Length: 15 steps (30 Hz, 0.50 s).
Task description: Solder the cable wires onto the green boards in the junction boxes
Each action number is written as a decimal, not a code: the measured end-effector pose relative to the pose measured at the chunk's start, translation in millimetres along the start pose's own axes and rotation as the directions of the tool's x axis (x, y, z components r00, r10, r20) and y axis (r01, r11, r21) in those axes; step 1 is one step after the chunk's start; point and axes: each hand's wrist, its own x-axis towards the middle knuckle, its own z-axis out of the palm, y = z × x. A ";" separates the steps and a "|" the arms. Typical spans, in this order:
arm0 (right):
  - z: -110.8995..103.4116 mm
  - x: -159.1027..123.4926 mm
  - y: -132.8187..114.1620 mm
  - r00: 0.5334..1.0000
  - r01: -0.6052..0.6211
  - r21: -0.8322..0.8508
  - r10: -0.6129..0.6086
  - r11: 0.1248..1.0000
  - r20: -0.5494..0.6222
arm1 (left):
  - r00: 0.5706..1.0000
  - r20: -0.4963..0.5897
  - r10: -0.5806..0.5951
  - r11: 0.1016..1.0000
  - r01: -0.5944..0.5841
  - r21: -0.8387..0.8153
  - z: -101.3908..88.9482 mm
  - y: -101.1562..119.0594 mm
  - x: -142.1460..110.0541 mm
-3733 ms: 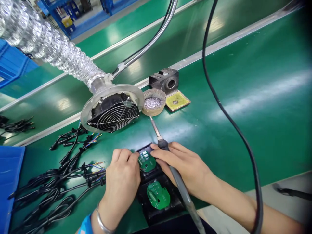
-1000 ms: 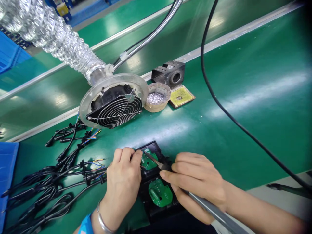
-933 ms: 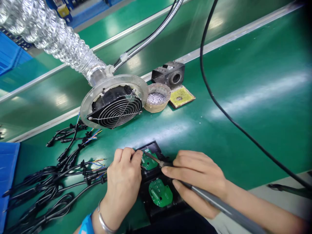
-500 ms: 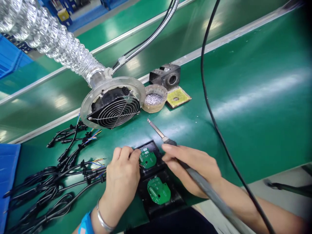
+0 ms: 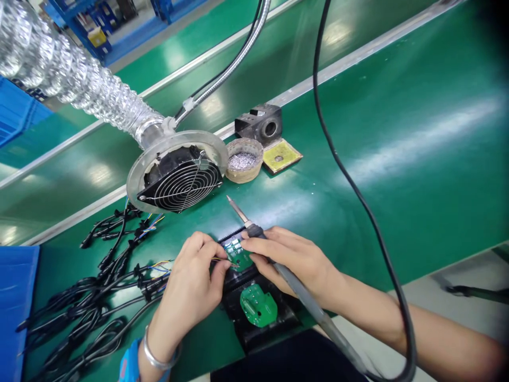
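Note:
Pinched between thumb and fingers of my left hand (image 5: 199, 273) are thin wires (image 5: 217, 259), held at the left edge of the upper green circuit board (image 5: 240, 258). My right hand (image 5: 294, 260) is closed around a soldering iron (image 5: 255, 230), its tip pointing up and left, away from the board. Fingertips of that hand reach the right side of the same board and partly cover it. A second green circuit board (image 5: 258, 306) lies nearer to me in a black holder (image 5: 274, 331).
A fume extractor fan (image 5: 185, 185) hangs just beyond my hands. Behind are a bowl of solder bits (image 5: 244, 162), a yellow sponge (image 5: 281, 157) and an iron stand (image 5: 260, 124). Black cables (image 5: 91, 297) lie at left beside a blue bin (image 5: 16, 302). The iron's cord (image 5: 358, 196) loops at right.
My right hand has moved left with the soldering iron, bringing its fingers to the upper board. My left hand has turned, and thin wires now show in its pinch.

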 end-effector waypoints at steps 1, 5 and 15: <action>0.4 -0.4 0.7 1.000 0.000 0.001 0.000 1.000 0.001 | 1.000 0.003 0.014 1.000 -0.014 0.014 0.2 -0.8 0.1; 1.8 -3.8 4.1 1.000 0.000 -0.007 0.000 1.000 0.010 | 0.994 -0.006 0.110 0.988 -0.109 0.108 2.6 -2.2 1.5; -1.1 -5.1 6.3 0.999 -0.010 0.039 0.009 0.999 0.036 | 0.992 -0.114 0.056 0.980 -0.077 -0.184 2.6 -1.7 7.4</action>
